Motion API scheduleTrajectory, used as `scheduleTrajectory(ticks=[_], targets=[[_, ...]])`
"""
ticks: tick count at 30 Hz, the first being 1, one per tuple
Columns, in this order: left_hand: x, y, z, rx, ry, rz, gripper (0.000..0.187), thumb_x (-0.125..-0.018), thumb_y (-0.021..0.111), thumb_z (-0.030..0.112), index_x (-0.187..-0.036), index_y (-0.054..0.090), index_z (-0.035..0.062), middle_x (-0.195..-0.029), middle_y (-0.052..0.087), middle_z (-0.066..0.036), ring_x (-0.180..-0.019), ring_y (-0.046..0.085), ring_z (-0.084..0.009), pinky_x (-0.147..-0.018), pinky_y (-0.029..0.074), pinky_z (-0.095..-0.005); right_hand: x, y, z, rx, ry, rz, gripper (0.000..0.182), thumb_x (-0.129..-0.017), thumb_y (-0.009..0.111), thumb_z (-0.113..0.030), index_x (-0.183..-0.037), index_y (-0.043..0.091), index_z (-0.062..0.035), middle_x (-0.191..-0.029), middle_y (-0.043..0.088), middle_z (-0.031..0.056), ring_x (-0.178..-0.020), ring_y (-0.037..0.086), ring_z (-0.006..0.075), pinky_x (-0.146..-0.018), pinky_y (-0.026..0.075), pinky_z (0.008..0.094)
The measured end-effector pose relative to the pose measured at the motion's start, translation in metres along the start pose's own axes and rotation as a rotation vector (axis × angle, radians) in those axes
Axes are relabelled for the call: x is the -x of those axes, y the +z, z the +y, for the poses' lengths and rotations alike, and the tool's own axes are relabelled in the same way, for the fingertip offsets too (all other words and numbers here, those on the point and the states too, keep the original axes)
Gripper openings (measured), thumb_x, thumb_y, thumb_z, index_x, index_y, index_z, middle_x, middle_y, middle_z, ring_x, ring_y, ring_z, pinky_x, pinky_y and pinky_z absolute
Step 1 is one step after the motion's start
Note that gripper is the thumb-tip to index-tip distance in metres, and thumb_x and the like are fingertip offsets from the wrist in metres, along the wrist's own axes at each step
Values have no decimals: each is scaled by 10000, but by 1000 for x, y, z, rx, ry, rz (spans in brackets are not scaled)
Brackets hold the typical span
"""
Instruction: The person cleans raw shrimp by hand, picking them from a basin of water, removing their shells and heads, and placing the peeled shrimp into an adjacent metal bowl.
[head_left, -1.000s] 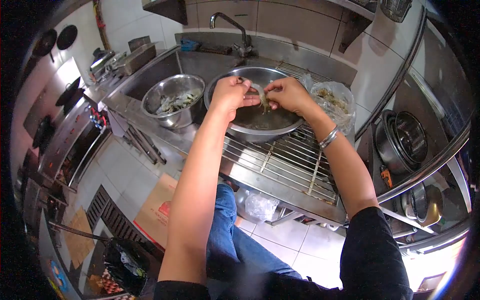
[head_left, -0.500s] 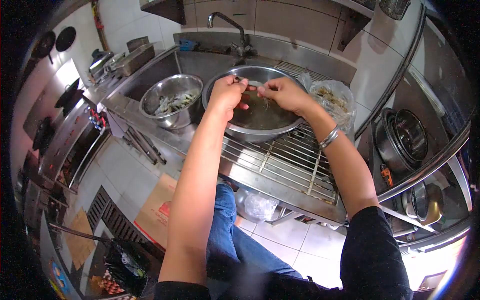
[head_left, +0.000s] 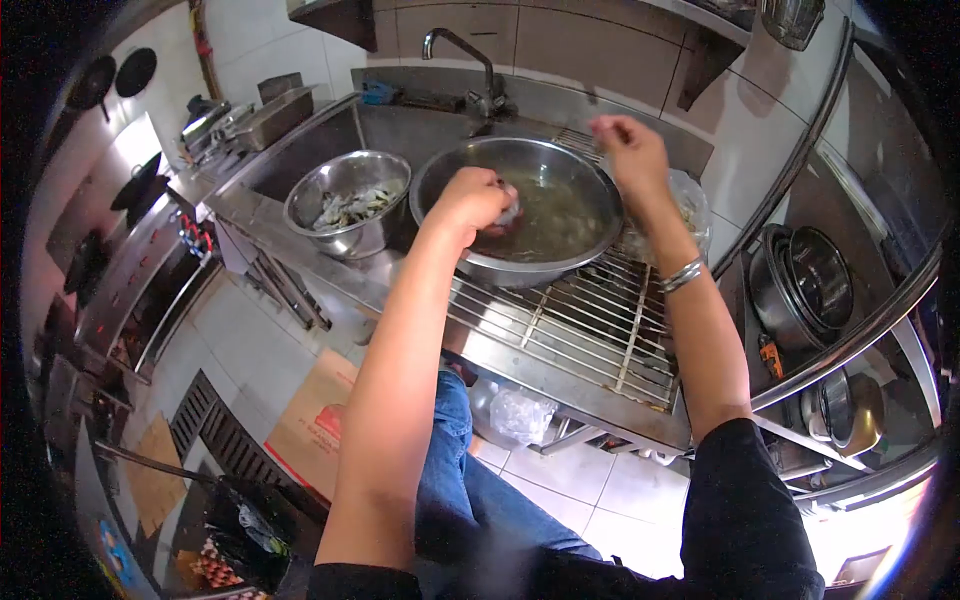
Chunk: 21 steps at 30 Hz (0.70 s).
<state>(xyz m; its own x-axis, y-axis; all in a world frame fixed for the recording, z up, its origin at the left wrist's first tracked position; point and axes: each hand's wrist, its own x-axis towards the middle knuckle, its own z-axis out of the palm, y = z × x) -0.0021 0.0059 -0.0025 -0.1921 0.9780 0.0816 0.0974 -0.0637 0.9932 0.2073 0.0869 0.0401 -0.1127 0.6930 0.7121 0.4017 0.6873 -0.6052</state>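
Observation:
My left hand is over the left side of a wide steel basin of murky water. Its fingers are closed around a greyish shrimp, largely hidden by the fingers. Raised past the basin's right rim, my right hand is blurred at the tips, its fingers pinched together; what they hold, if anything, cannot be made out. Just below it is a clear plastic bag with brownish scraps, partly covered by my wrist. A smaller steel bowl of peeled-looking shrimp stands left of the basin.
The basin rests on a wire rack set in the steel counter. Behind are a tap and a sink. Pots fill a shelf on the right. A cardboard sheet lies on the floor.
My hands were together over the basin with a shrimp between them. They have parted: the right has moved up and right towards the bag, the left slightly lower with the shrimp.

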Motion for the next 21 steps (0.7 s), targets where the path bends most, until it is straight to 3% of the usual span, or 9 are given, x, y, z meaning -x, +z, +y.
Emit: scheduleTrajectory(ticks=[2, 4, 5, 8, 10, 13, 15, 19, 21], targets=[[-4, 0, -3, -495, 90, -219, 165, -793, 665, 129, -891, 666, -4, -809, 660, -88, -715, 576, -148, -633, 458, -297, -11, -28, 18, 175, 5, 71, 290, -881, 597, -328, -944, 700, -64, -932, 692, 133, -878, 661, 270, -800, 495, 349], [-1, 4, -1, -556, 119, -256, 160, -763, 698, 136, -837, 687, -5, -763, 659, -95, -704, 563, -146, -640, 423, -305, -11, -46, 32, 797, 177, -163, 290, -882, 587, -331, -966, 697, -75, -974, 672, 172, -939, 633, 318, -841, 481, 383], [-1, 5, 2, -583, 67, -278, 169, -769, 701, 146, -835, 680, -8, -774, 661, -91, -697, 559, -143, -635, 424, -301, -8, -46, 40, 800, 180, -159, 290, -882, 587, -331, -966, 697, -75, -974, 672, 172, -939, 633, 318, -841, 481, 383], [-4, 8, -1, -534, 48, -318, 168, -795, 688, 148, -841, 667, -12, -781, 661, -83, -685, 551, -134, -620, 424, -289, 3, -38, 38, 1253, -50, -245, 256, -874, 588, -293, -1013, 689, -104, -988, 654, 191, -979, 601, 322, -877, 457, 397], [-5, 6, -1, -458, 78, -319, 158, -816, 672, 141, -849, 661, -13, -778, 659, -78, -680, 546, -127, -610, 423, -280, 1, -19, 18, 803, -324, -50, 259, -854, 603, -268, -1039, 678, -103, -992, 646, 176, -1010, 572, 324, -900, 434, 396], [2, 2, 6, -243, -22, -333, 114, -857, 623, 103, -886, 648, -5, -794, 650, -56, -674, 553, -115, -593, 433, -261, 16, 5, -12, 340, -434, -219, 237, -826, 649, -179, -1033, 662, -66, -992, 655, 120, -934, 606, 270, -772, 472, 364], [9, 1, 13, -96, 7, -370, 101, -873, 599, 77, -938, 647, 16, -826, 645, -38, -715, 592, -112, -601, 459, -248, 23, 17, -19, -26, -482, -552, 234, -802, 671, -114, -1028, 665, -56, -922, 652, 106, -836, 602, 232, -727, 469, 317], [7, 3, 3, 53, 42, -354, 120, -879, 596, 89, -959, 648, 16, -866, 653, -40, -773, 623, -121, -626, 478, -247, 28, 21, -23, -13, -539, -575, 227, -777, 686, -70, -1002, 666, -50, -871, 642, 93, -757, 582, 217, -694, 459, 297], [4, 2, 2, -46, 50, -346, 148, -885, 586, 95, -990, 646, 10, -870, 662, -56, -814, 633, -127, -650, 486, -249, 29, 15, -30, -55, -394, -579, 172, -769, 681, -110, -927, 671, -45, -841, 643, 132, -777, 615, 300, -707, 481, 365]])
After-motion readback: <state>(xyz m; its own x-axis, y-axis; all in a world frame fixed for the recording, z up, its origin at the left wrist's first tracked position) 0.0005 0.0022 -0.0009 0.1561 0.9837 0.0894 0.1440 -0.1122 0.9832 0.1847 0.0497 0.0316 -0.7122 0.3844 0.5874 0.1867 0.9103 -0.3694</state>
